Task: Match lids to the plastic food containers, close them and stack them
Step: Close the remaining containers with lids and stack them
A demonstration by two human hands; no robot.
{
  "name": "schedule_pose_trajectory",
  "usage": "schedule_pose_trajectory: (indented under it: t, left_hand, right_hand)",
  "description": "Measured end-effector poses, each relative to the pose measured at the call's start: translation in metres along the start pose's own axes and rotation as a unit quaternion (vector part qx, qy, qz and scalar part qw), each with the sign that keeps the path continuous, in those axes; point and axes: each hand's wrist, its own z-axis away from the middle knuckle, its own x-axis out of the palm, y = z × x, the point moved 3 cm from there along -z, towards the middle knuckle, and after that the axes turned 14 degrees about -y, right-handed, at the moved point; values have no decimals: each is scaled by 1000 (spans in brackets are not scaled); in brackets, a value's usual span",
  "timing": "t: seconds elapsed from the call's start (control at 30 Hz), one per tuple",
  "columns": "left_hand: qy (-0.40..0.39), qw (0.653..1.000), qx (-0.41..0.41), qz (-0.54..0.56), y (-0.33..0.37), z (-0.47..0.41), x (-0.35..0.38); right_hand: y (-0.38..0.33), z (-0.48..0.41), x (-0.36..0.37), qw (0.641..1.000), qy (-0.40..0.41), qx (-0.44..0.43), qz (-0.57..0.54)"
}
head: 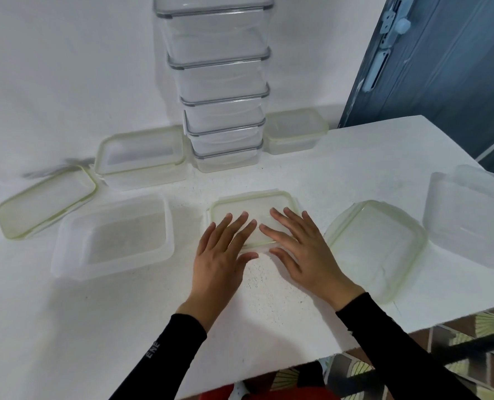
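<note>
Under both flat hands (264, 249), touching them, lies the lidded container (254, 207).

The white table (268, 301) spreads under and around my left hand (222, 255) and my right hand (303, 252), and between them its top is speckled with dark flecks. Beyond both, a plain white wall (66, 67) rises. Far out past my right hand stands a dark blue-grey door (442, 82) with pale blue fittings (375, 70) along its edge. Nearer me than my right hand, past the table's ragged edge, lie patterned floor tiles (493, 370). Something red (268, 395) shows below.
</note>
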Motion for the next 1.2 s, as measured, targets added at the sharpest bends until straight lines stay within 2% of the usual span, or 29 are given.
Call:
schedule_pose_trajectory:
  t: [0.37, 0.6, 0.77, 0.9, 1.03, 1.2]
  left_hand:
    - [32, 999, -17, -12, 3, -1, 4]
    - [1, 1000, 1, -3, -2, -3, -1]
    - [-39, 999, 13, 9, -8, -5, -6]
    - [-66, 997, 21, 46, -14, -11, -21]
    - [-70, 997, -16, 19, -23, -18, -35]
    - [-63, 996, -23, 61, -28, -15, -35]
  right_hand:
    - [-4, -2, 2, 999, 20, 16, 21]
    - [-6, -27, -38, 995, 25, 56, -74]
    - [-1, -56, -41, 984, -42, 71, -155]
    - [-2, -51, -44, 988, -44, 81, -127]
    - [-7, -29, -41, 995, -28, 67, -74]
    - [-15, -6, -33, 995, -34, 47, -87]
